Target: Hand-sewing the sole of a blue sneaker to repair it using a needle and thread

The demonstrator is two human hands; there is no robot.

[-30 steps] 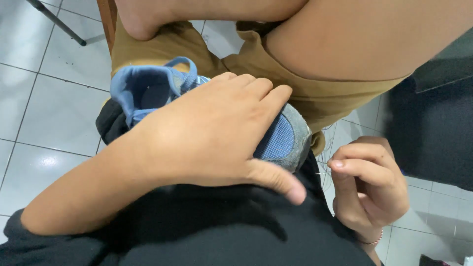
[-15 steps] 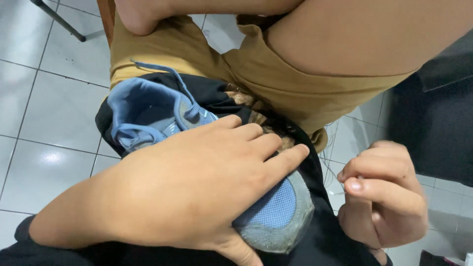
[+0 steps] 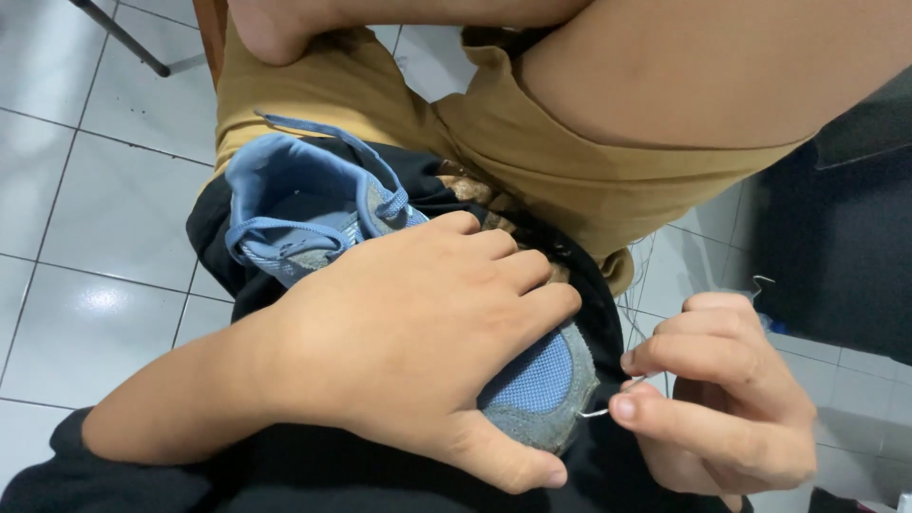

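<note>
A blue sneaker (image 3: 304,199) with a grey toe cap lies on my lap, over black cloth (image 3: 313,475). My left hand (image 3: 418,332) covers the shoe's front half and grips it, thumb under the toe. My right hand (image 3: 722,389) sits just right of the toe and pinches a thin metal needle (image 3: 608,404) between thumb and forefinger. The needle's tip touches the grey toe edge. A thin thread (image 3: 638,285) runs up from the right hand.
My legs in tan shorts (image 3: 532,161) cross above the shoe. White floor tiles (image 3: 85,218) lie to the left, with a dark metal leg (image 3: 119,36) at the top left. A dark object (image 3: 836,247) stands at the right.
The shoe has slid down and turned, showing more of its opening and laces. My left hand shifted toward the toe. My right hand moved in and brought the needle to the toe edge.
</note>
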